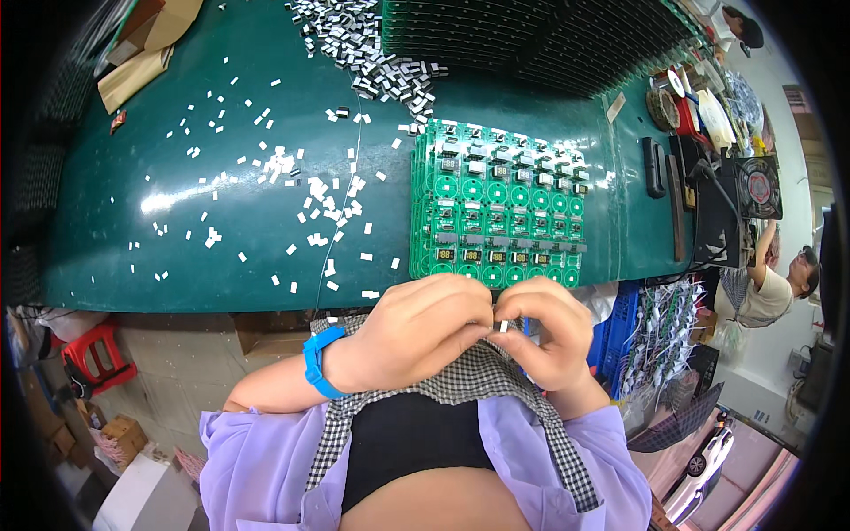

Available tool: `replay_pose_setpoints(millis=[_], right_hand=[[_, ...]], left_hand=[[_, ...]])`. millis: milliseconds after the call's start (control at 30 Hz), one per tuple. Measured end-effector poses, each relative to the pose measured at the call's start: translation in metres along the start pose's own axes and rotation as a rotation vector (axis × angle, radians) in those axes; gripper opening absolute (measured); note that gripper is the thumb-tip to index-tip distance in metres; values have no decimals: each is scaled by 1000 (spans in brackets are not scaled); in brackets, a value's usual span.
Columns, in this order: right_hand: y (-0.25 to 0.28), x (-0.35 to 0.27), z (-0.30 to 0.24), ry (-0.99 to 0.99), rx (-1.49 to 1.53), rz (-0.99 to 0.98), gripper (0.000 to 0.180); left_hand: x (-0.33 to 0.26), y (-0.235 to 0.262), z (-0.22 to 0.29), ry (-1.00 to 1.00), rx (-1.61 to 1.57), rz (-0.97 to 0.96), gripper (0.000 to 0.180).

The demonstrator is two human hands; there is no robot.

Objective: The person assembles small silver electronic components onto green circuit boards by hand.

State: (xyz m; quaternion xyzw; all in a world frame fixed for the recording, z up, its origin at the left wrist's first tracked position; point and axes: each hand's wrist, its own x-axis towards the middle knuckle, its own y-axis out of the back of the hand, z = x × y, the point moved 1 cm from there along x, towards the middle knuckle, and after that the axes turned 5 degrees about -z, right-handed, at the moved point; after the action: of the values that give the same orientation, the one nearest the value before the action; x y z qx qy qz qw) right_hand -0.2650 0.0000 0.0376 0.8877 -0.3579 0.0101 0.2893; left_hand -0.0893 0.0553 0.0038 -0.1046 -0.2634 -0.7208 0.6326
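- Both hands meet at the table's near edge: left hand (425,332) curled, right hand (544,332) beside it, fingertips touching.
- They pinch one small white part (503,327) between them; its long axis is too small to tell.
- The green board panel (496,208) lies just beyond the grip.
- Loose white parts (319,199) lie beyond it, leftward, nearer the left hand.

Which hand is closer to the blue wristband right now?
Left. The blue wristband sits on the wrist just behind the left hand. The right hand is farther off, on the other side of the left hand, their fingers meeting around a small white piece.
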Motion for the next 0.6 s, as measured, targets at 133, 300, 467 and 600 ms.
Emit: replay_pose_setpoints(millis=[133,300,467,600], right_hand=[[1,-2,-7,143,-239,117,29],[0,-4,-6,166,-230,163,29],[3,-6,-8,166,-259,213,28],[33,-3,5,29,-484,278,23]], left_hand=[[4,0,6,22,89,30,26],[4,1,6,-71,131,64,25],[5,4,10,-96,294,25,18],[27,52,-17,-27,641,80,27]])
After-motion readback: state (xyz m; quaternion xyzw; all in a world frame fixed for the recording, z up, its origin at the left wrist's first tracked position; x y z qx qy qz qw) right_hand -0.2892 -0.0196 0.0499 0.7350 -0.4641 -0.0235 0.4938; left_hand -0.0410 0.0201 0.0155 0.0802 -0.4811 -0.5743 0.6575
